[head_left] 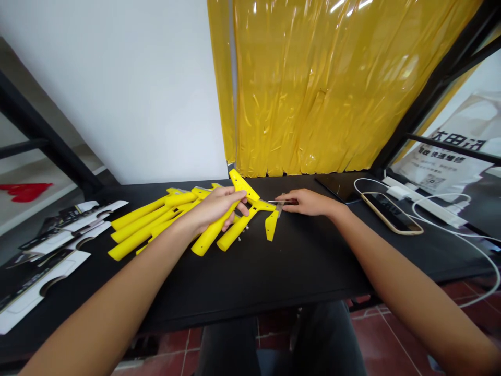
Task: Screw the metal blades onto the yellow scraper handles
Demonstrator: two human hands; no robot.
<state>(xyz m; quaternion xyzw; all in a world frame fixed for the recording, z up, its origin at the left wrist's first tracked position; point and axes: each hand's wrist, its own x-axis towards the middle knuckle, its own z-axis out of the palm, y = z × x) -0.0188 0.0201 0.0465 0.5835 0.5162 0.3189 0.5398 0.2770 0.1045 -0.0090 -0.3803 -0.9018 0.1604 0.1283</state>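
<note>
My left hand (217, 204) is closed round a yellow plastic scraper handle (213, 234) with a flared, holed head pointing away from me. Another yellow handle (237, 230) lies right beside it on the black table. In my right hand (307, 202) is a thin tool that looks like a small screwdriver (290, 201), its metal shaft pointing left; the fingers partly cover it. Just below that hand rests a loose yellow head plate (271, 225) by a small metal blade (280, 207). Tiny screws (240, 239) are scattered near the handles.
Several more yellow handles (136, 230) are piled to the left. White-and-black card sleeves (58, 271) lie at the far left. A phone (391, 211), white cables (481, 261) and a power strip (426, 201) occupy the right side. A yellow plastic curtain (313, 104) hangs behind.
</note>
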